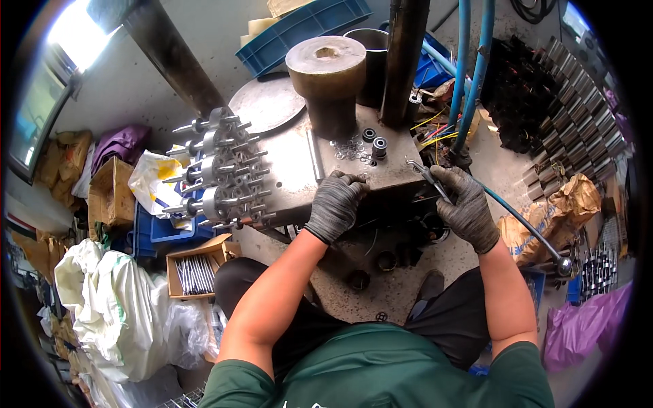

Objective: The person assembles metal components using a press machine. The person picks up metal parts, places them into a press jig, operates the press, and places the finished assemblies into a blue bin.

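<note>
Both my hands wear grey work gloves. My left hand (pixel 335 206) is at the front edge of a metal press table (pixel 289 163), its fingers drawn together; whatever they may hold is hidden. In my right hand (pixel 469 207), off the table's right front corner, are metal pliers (pixel 427 178), their tip pointing left over the table. Between the hands and the press column lie several small metal rings (pixel 350 149). Two bearings (pixel 379 146) sit just right of the rings. A metal rod (pixel 315 155) lies beyond my left hand.
Shafts with round metal rotors (pixel 214 166) crowd the table's left side. A thick press column (pixel 326 75) stands behind the rings. Blue hoses (pixel 469 75) hang at the right. An open carton of rods (pixel 197 272) is at lower left; stacked metal cylinders (pixel 578 102) stand far right.
</note>
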{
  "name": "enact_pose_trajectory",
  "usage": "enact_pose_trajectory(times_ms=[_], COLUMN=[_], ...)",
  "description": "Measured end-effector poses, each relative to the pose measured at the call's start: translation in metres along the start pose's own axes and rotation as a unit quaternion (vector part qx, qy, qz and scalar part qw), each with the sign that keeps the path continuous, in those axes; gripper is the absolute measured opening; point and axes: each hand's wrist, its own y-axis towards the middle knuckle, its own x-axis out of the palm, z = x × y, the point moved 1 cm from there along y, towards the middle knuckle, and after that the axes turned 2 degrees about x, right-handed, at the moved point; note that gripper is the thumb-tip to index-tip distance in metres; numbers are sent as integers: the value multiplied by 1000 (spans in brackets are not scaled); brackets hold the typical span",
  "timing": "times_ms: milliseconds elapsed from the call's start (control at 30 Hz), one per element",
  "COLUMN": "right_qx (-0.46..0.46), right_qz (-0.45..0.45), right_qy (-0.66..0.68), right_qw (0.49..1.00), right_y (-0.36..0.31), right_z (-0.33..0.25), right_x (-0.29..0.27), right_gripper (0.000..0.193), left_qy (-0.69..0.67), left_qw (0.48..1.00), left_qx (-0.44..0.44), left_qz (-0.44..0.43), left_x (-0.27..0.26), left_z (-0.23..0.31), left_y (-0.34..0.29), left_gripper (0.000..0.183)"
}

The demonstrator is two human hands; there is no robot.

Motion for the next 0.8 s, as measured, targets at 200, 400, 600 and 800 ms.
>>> enact_pose_trajectory(times_ms=[200,400,600,800], right_qx=[-1,61,158,169], right_qz=[5,-1,-10,-35], right_qy=[3,58,210,267], right_qw=[1000,996,965,948], right_y=[0,4,15,21], right_z=[-9,-4,-4,-22], right_x=[-3,12,26,44], right_gripper=[55,60,58,59], left_qy=[18,86,-101,-289], left_qw=[999,988,978,914], left_qx=[-38,-107,-167,-236], left_qz=[-24,-76,68,162], left_x=[-1,8,-1,-40], left_z=[1,-1,-9,-6], left_y=[14,33,36,17], left_gripper=[16,19,23,16])
